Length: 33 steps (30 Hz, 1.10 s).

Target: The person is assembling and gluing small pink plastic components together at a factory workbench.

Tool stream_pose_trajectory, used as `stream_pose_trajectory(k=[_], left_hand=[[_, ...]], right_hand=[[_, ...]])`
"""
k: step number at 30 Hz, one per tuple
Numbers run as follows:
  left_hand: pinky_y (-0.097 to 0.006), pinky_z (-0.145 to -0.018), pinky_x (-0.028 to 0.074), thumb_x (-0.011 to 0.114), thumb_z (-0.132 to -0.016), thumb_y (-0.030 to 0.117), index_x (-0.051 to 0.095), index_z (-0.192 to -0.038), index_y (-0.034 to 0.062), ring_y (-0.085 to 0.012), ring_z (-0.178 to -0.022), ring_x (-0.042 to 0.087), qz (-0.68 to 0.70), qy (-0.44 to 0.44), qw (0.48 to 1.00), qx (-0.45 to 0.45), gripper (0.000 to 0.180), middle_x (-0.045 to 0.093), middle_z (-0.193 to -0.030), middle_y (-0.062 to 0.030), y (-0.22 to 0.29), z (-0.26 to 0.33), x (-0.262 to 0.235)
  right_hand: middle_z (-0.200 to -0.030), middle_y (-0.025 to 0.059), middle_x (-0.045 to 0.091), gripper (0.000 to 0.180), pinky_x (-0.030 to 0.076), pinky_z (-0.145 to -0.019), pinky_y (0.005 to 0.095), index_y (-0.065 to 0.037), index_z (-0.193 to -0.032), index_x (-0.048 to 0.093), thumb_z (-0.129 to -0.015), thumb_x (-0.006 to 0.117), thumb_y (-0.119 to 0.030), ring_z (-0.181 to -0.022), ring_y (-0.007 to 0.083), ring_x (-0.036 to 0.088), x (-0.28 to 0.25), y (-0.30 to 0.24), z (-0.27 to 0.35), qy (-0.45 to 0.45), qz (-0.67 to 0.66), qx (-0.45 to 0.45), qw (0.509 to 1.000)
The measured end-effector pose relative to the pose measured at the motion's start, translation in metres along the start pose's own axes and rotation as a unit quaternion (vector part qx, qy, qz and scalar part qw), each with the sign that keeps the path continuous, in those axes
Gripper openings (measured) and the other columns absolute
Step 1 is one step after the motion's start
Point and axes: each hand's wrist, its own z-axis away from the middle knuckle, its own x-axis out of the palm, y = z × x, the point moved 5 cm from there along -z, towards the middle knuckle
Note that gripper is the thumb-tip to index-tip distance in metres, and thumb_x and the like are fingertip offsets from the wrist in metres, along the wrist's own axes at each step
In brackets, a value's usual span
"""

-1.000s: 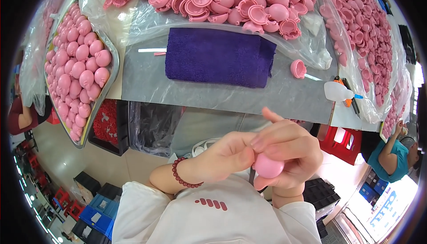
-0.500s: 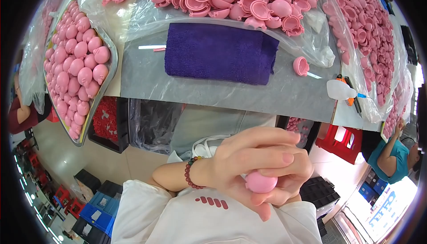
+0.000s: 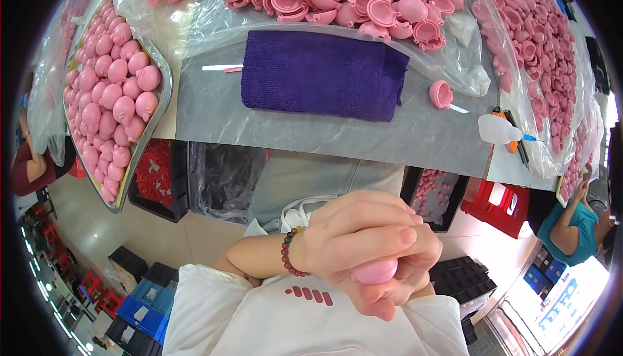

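We hold one pink ball (image 3: 375, 270) close to our chest, both hands wrapped on it.
Left hand (image 3: 354, 239) on top, fingers curled round the ball; right hand (image 3: 405, 277) under it, fingers closed on it too. On the table (image 3: 428, 136): one purple towel (image 3: 322, 73), one loose pink shell (image 3: 440, 94), one squeeze bottle (image 3: 498, 129), one tray (image 3: 156, 106) of pink balls, too many to count.
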Motion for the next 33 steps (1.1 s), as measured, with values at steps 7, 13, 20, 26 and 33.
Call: stream_pose_trajectory(k=[7,13,20,26,33], left_hand=[[-0.028,-0.044,0.048,0.051,-0.082,0.052,0.051,-0.085,-0.0044,-0.0226,-0.055,0.052,0.020,0.013,0.999,-0.023,0.057,0.054,-0.069,-0.0179,0.000,0.005,-0.005],[-0.028,-0.042,0.047,0.049,-0.083,0.054,0.050,-0.082,-0.0025,-0.0217,-0.054,0.051,-0.010,0.025,1.000,-0.013,0.057,0.054,-0.069,-0.0175,0.006,0.004,-0.002],[-0.026,-0.039,0.044,0.047,-0.085,0.049,0.050,-0.081,-0.0011,-0.0194,-0.048,0.048,-0.006,0.025,1.000,-0.012,0.050,0.053,-0.067,-0.0151,0.006,0.002,-0.004],[-0.026,-0.038,0.043,0.047,-0.085,0.048,0.049,-0.081,-0.0010,-0.0187,-0.049,0.047,-0.013,0.020,1.000,-0.013,0.049,0.052,-0.066,-0.0147,0.008,0.001,-0.001],[-0.025,-0.041,0.043,0.050,-0.083,0.048,0.050,-0.083,-0.0032,-0.0190,-0.053,0.048,0.029,0.025,0.997,-0.060,0.051,0.053,-0.069,-0.0175,-0.002,0.007,-0.001]], right_hand=[[-0.071,0.0008,0.055,0.032,0.037,-0.068,0.0212,0.005,-0.078,0.055,-0.071,0.074,-0.019,-0.067,0.0087,0.047,0.004,0.005,0.005,0.036,-0.003,-0.021,0.999],[-0.070,0.0001,0.052,0.032,0.036,-0.065,0.0235,0.002,-0.076,0.052,-0.070,0.075,-0.020,-0.067,0.0109,0.045,0.008,0.000,0.001,0.032,-0.029,-0.017,0.999],[-0.068,-0.0004,0.052,0.030,0.036,-0.060,0.0233,0.001,-0.075,0.052,-0.071,0.074,-0.019,-0.066,0.0114,0.045,0.012,0.004,0.012,0.068,-0.046,-0.055,0.995],[-0.069,0.0004,0.052,0.031,0.036,-0.055,0.0246,0.001,-0.076,0.052,-0.070,0.074,-0.021,-0.064,0.0122,0.045,0.007,0.003,0.010,0.066,-0.040,-0.043,0.996],[-0.071,0.0018,0.052,0.033,0.036,-0.054,0.0265,0.001,-0.078,0.051,-0.071,0.074,-0.022,-0.063,0.0134,0.045,0.000,0.008,0.009,0.040,-0.008,0.011,0.999]])
